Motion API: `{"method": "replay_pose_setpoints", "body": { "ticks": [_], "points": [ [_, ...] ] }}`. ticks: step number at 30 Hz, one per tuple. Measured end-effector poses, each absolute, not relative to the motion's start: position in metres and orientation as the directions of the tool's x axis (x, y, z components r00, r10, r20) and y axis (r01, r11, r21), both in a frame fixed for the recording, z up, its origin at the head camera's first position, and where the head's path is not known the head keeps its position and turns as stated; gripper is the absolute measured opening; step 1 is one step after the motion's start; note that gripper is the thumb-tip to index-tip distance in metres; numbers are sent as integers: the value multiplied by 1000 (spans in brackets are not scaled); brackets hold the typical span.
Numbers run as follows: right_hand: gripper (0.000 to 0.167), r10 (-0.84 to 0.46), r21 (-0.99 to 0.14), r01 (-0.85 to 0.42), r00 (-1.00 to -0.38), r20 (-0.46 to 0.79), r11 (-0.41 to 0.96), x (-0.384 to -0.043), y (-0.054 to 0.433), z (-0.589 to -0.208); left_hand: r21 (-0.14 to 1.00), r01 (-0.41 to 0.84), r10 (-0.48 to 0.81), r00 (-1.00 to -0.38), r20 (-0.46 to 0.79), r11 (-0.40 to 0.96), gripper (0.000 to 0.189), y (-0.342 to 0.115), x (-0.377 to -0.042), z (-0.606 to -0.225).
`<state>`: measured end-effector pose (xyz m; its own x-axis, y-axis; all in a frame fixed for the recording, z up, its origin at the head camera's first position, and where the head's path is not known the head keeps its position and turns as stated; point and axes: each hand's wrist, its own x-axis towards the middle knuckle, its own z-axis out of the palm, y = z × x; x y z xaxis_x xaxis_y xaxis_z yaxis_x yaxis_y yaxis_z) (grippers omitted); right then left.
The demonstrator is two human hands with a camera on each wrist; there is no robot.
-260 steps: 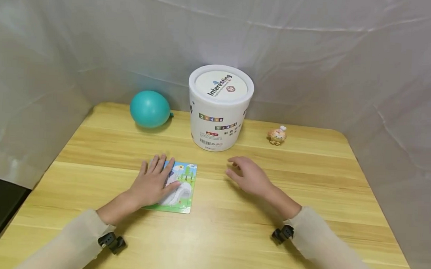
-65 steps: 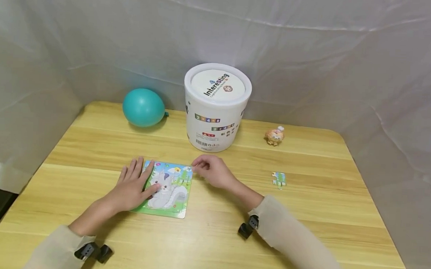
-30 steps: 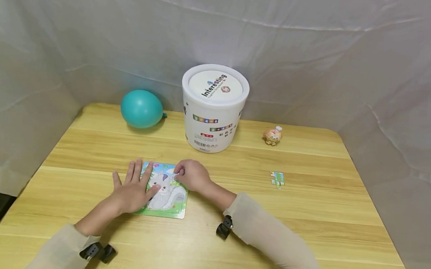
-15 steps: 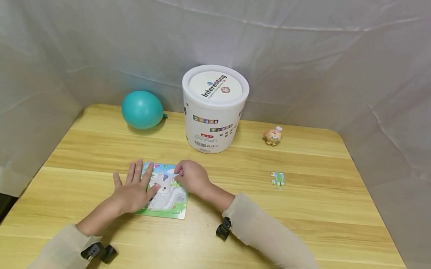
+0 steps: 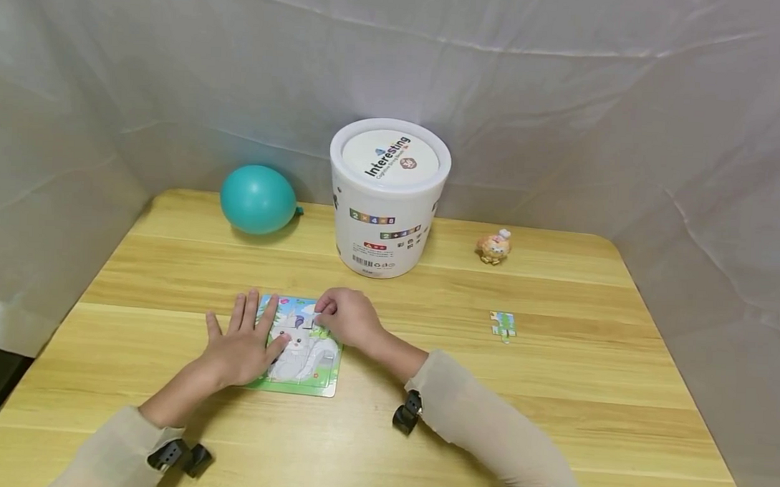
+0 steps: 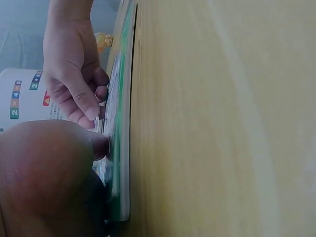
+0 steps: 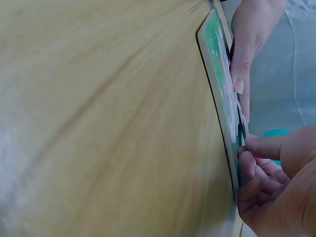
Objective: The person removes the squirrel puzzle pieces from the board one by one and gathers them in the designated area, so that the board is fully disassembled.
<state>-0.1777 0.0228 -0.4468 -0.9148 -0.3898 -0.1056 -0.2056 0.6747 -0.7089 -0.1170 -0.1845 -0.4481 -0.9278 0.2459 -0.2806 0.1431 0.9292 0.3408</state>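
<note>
A squirrel jigsaw puzzle (image 5: 308, 366) lies in its green-edged tray on the table. My left hand (image 5: 238, 353) rests on its left side, fingers spread and thumb across the picture. At the upper right of the puzzle, my right hand (image 5: 351, 319) pinches a puzzle piece (image 5: 302, 318) between thumb and curled fingers. That piece is slightly raised, with a dark gap along its lower edge; in the right wrist view the edge of the puzzle piece (image 7: 245, 127) shows above the board. Another, green and blue puzzle piece (image 5: 504, 325) lies apart to the right.
A white lidded bucket (image 5: 387, 229) stands behind the puzzle. A teal balloon (image 5: 258, 199) sits at the back left, and a small orange figurine (image 5: 494, 246) at the back right. Grey cloth (image 5: 530, 119) hangs around the wooden table (image 5: 383, 444).
The green and blue piece has come to lie on the right since the earliest frame. My right hand moved left onto the puzzle, and the pinched piece has just tilted up. My left hand stays.
</note>
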Motion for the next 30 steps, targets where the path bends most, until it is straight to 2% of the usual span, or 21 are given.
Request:
{"method": "replay_pose_setpoints", "body": {
  "ticks": [7, 13, 30],
  "points": [
    [5, -359, -839, -55, -917, -172, 541, -182, 27, -449, 339, 142, 242, -930, -275, 930, 78, -185, -117, -449],
    [5, -330, -881, 59, -914, -236, 469, -183, 29, -447, 340, 142, 241, -933, -269, 930, 78, -185, -117, -450],
    [11, -301, -907, 109, -921, -247, 408, -195, 86, -444, 315, 165, 246, -940, -236, 935, 78, -187, -116, -454]
  ]
}}
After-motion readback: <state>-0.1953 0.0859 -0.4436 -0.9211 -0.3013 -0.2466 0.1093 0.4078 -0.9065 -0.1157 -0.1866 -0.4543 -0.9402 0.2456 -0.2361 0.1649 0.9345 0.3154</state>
